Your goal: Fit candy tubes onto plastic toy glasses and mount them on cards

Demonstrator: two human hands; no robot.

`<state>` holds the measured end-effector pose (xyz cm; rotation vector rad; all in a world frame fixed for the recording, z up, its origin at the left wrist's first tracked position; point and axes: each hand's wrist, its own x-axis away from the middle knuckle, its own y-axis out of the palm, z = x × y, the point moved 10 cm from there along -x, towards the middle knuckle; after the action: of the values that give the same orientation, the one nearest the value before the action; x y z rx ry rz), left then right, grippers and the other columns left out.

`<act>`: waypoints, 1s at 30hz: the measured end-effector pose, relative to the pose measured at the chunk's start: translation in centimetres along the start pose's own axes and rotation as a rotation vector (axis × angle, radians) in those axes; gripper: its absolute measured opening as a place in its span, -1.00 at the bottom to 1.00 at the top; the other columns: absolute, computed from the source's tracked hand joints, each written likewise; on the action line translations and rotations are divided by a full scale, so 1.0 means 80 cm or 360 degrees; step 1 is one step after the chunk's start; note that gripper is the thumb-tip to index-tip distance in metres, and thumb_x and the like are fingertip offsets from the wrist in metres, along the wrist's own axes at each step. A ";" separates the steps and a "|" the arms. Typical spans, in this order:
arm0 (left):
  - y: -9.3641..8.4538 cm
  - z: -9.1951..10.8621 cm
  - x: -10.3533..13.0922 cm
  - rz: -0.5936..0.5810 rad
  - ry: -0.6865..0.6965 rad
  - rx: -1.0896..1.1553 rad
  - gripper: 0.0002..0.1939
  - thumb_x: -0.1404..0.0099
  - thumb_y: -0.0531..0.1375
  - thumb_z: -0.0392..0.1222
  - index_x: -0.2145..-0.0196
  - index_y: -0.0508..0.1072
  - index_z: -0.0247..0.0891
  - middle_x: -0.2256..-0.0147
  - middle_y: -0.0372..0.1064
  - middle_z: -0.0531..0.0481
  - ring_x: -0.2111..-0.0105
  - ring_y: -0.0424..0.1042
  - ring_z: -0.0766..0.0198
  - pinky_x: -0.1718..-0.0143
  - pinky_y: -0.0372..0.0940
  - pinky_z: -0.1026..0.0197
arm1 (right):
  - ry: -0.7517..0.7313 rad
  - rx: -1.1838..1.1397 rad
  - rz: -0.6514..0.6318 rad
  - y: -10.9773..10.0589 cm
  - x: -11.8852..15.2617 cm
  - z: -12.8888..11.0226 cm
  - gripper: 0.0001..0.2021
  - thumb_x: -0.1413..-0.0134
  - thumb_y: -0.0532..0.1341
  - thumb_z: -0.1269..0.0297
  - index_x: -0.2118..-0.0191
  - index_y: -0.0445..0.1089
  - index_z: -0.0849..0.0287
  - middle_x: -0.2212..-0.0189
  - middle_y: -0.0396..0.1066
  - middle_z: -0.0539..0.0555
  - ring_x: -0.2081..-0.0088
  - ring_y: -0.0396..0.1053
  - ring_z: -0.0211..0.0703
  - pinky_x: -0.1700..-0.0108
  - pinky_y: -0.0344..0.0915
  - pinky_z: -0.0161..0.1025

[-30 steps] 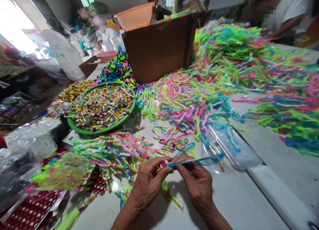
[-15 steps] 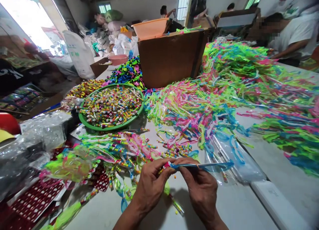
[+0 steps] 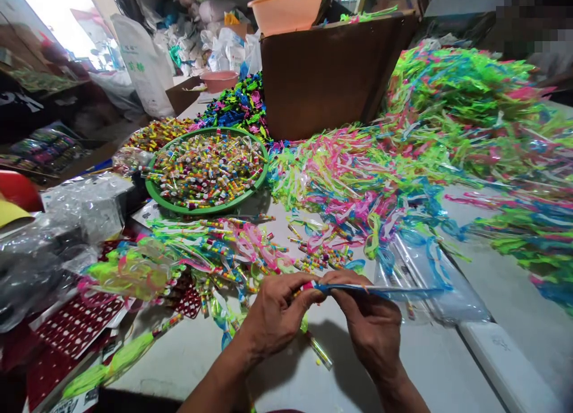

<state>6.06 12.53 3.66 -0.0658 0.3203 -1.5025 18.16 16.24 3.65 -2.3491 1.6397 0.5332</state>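
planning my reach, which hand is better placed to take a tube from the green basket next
Probably the left hand: the green basket sits ahead and to its left, while the right hand is farther off. Both hold one blue piece, so the left would first have to let go.

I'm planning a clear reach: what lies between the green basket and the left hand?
In the head view, a jumble of pink, green and blue strips and small striped tubes lies between the green basket and the left hand.
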 end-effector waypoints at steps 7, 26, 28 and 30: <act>0.005 -0.001 0.002 0.0069 0.0028 -0.0081 -0.72 -0.41 0.03 -0.18 0.09 0.51 -0.23 0.21 0.52 -0.08 0.24 0.45 0.26 0.18 0.28 0.25 | 0.0041 -0.0085 0.0030 -0.001 0.003 0.009 -0.86 -0.22 0.18 0.45 0.24 0.46 0.10 0.29 0.41 0.04 0.26 0.39 -0.14 0.20 0.39 -0.21; 0.009 -0.032 0.034 0.0160 -0.0003 -0.0254 -0.79 -0.34 0.11 -0.20 0.35 0.50 -0.33 0.46 0.45 -0.07 0.46 0.40 0.27 0.41 0.21 0.29 | 0.0267 -0.0084 -0.0030 0.017 0.041 0.052 -0.86 -0.26 0.15 0.36 0.31 0.45 0.11 0.35 0.38 0.02 0.30 0.37 -0.20 0.24 0.33 -0.32; 0.007 -0.066 0.046 0.0273 -0.0317 0.0029 -0.76 -0.33 0.14 -0.12 0.40 0.50 -0.29 0.48 0.42 -0.01 0.47 0.35 0.32 0.42 0.20 0.33 | 0.0425 -0.0123 0.0001 0.023 0.052 0.067 -0.90 -0.23 0.19 0.32 0.29 0.45 0.11 0.37 0.39 0.01 0.36 0.38 -0.23 0.32 0.35 -0.37; -0.005 -0.092 0.055 0.0459 -0.0589 0.0427 -0.69 -0.29 0.18 -0.02 0.49 0.45 -0.29 0.59 0.28 0.08 0.57 0.23 0.41 0.53 0.14 0.40 | 0.0550 -0.0200 0.0018 0.028 0.055 0.078 -0.89 -0.20 0.23 0.26 0.17 0.43 0.10 0.34 0.42 0.01 0.39 0.40 -0.23 0.37 0.38 -0.37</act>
<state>3.98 9.33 -3.98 -0.0789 -0.1651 -1.2056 16.39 14.07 -3.78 -2.6443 1.8071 0.2465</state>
